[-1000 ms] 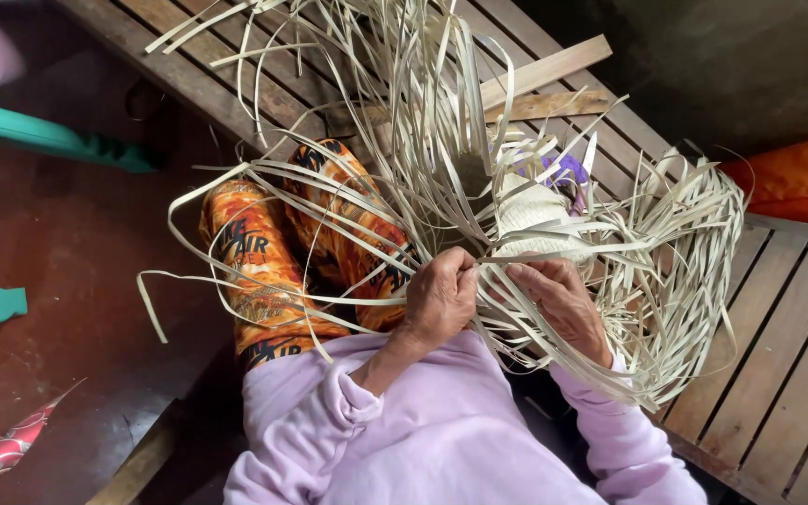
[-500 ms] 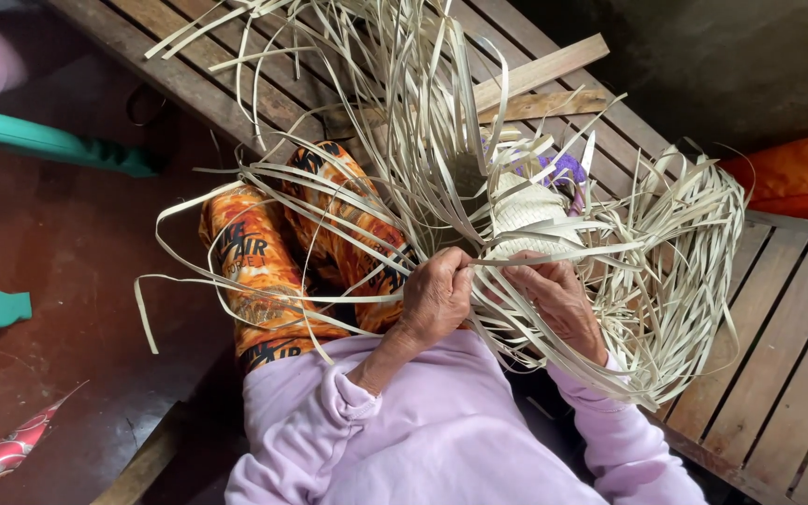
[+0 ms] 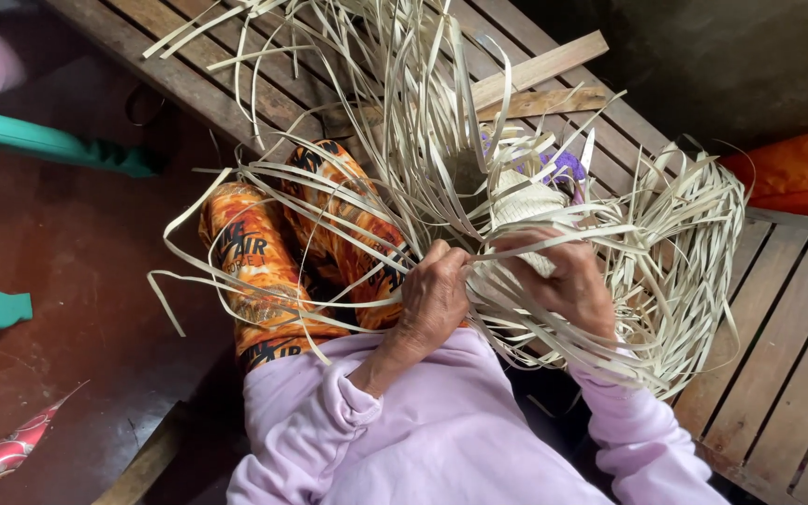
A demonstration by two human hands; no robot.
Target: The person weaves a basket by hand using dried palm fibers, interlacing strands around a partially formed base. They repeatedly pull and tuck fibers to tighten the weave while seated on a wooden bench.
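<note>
- A slatted wooden bench (image 3: 797,374) runs diagonally over a dark reddish floor (image 3: 77,281); two loose wooden slats (image 3: 540,70) lie on it beyond the hands.
- The left hand (image 3: 434,297) is closed, fingers pinched on pale flat strips at its tips.
- The right hand (image 3: 568,281) curls around the woven piece (image 3: 526,208) — a tightly plaited, cream, rounded form just above its knuckles, long axis pointing away from the person.
- Loose weaving strips (image 3: 685,243) — thin, stiff, ribbon-like, straw-coloured — fan out from the piece, arching right of the right hand and spraying upward.
- Left of the left hand are orange patterned trousers (image 3: 264,271); lilac sleeves (image 3: 329,421) cover both arms.
</note>
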